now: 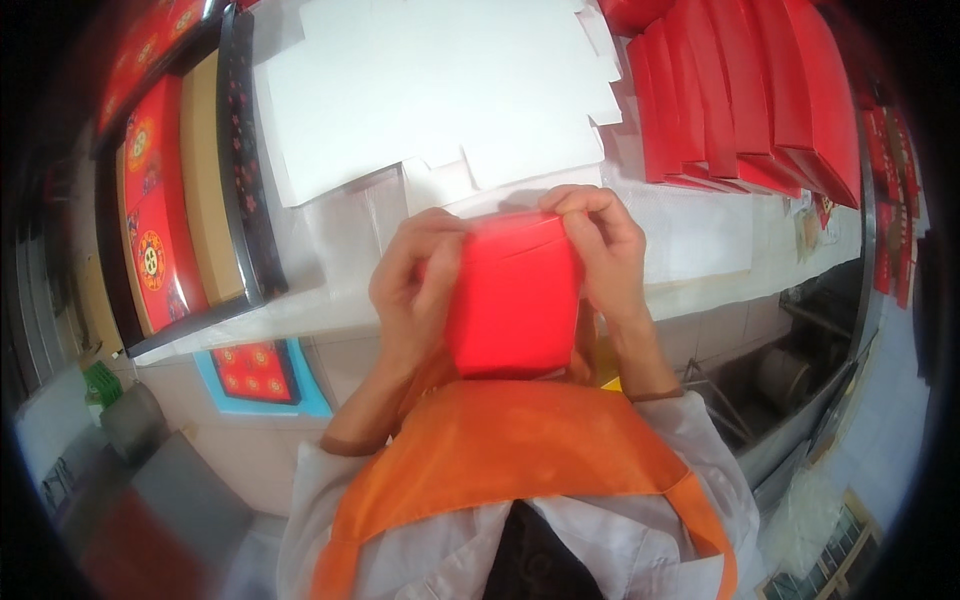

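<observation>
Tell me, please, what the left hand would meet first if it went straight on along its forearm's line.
Apart from the red box it holds, the left hand would probably meet the near edge of the white sheets first, though height and depth are unclear in this view.

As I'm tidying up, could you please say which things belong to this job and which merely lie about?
Likely job things:
- held red carton
- white card sheets
- plain red cartons, right

Probably lying about:
- patterned red box, left
- patterned red panel
</observation>
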`<state>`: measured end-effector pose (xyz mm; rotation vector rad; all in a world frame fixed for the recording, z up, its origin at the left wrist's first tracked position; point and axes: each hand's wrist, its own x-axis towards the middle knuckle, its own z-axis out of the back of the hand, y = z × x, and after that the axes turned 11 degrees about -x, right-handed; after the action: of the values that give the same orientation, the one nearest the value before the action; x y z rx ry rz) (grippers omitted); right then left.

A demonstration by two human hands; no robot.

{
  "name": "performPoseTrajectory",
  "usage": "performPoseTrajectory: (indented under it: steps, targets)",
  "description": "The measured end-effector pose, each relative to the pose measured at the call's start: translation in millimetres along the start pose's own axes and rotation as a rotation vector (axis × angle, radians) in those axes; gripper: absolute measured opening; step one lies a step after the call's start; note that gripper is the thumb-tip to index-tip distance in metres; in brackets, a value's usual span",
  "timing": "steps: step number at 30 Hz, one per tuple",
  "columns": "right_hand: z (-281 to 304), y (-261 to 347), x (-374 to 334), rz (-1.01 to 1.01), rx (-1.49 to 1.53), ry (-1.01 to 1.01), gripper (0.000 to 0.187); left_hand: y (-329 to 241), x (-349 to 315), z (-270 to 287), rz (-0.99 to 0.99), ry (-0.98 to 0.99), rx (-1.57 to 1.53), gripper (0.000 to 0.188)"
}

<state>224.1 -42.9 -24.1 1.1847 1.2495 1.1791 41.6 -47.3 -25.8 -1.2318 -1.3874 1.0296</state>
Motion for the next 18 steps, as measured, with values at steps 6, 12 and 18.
performPoseTrajectory:
  steps: [6,12,18]
  targets:
    - [1,1,-4,-0.030,0.158,0.034,0.009,5,-7,-4,-0.063,-0.063,-0.045,0.008]
    - [-1,11,2,-0.121,0.027,0.021,0.011,9,-3,-1,-0.202,0.097,0.200,0.021]
    - [12,20,14,-0.196,-0.056,0.188,0.014,9,-3,-5,-0.219,0.115,0.243,0.027]
